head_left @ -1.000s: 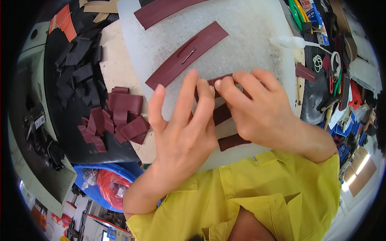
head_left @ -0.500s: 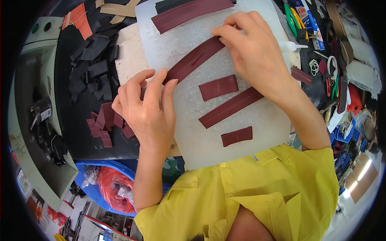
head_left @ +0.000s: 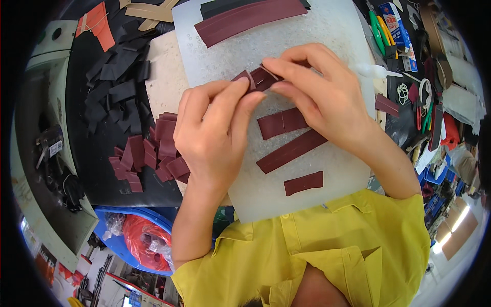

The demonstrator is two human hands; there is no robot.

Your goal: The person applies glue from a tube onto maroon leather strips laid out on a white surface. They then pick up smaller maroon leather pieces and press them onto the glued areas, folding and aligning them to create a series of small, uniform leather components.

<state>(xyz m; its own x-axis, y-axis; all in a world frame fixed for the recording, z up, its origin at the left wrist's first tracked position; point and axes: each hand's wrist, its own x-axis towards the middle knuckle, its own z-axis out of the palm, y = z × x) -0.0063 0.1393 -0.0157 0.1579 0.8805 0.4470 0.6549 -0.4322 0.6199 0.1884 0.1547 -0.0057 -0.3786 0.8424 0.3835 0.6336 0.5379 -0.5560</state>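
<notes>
Both hands pinch a dark red strip (head_left: 262,79) above a translucent white board (head_left: 245,169). My left hand (head_left: 212,123) grips its left end and my right hand (head_left: 322,92) its right end. The ends are folded up and inward, so they come close together over the middle. Below the hands, a folded dark red loop (head_left: 282,124), a longer flat strip (head_left: 291,150) and a smaller folded loop (head_left: 304,183) lie on the board. Longer dark red strips (head_left: 250,21) lie at its far edge, over black ones (head_left: 220,7).
Left of the board are a pile of black pieces (head_left: 120,87) and a pile of dark red pieces (head_left: 163,148). A white nozzle bottle (head_left: 376,70), green-handled tools (head_left: 377,33) and a blue box (head_left: 396,25) sit at the right. A blue basin (head_left: 115,240) stands lower left.
The strip was stretched out flat between my hands. Now its ends are folded inward and my hands have come together, the left moving right and the right slightly down.
</notes>
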